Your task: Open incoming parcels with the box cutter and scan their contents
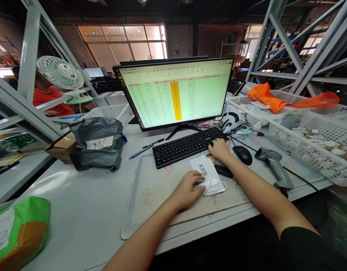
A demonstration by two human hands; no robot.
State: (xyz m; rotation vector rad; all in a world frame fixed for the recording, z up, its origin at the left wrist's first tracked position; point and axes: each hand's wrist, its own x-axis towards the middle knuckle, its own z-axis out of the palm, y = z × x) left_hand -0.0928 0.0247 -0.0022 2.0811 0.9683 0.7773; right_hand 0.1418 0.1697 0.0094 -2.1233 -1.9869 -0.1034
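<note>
My left hand (189,189) lies on the desk mat (136,203), its fingertips and thumb at the left edge of a white packet (211,178) with dark printed characters. The thumb is apart from the loosely bent fingers, and the hand does not grip the packet. Over the right end of the black keyboard (184,148) is my right hand (220,149), fingers apart on the keys and holding nothing. Below that hand, a dark flat object (223,171) lies partly hidden by my forearm. Beyond the keyboard stands a monitor (201,96) showing a spreadsheet with a yellow column.
A black mouse (242,155) and a grey barcode scanner (275,167) lie right of my right hand. White baskets (314,150) line the right side. Pens (145,149), a grey wrapped parcel (98,145) and a green parcel (23,229) are on the left. A person in red (53,99) is beyond the frame.
</note>
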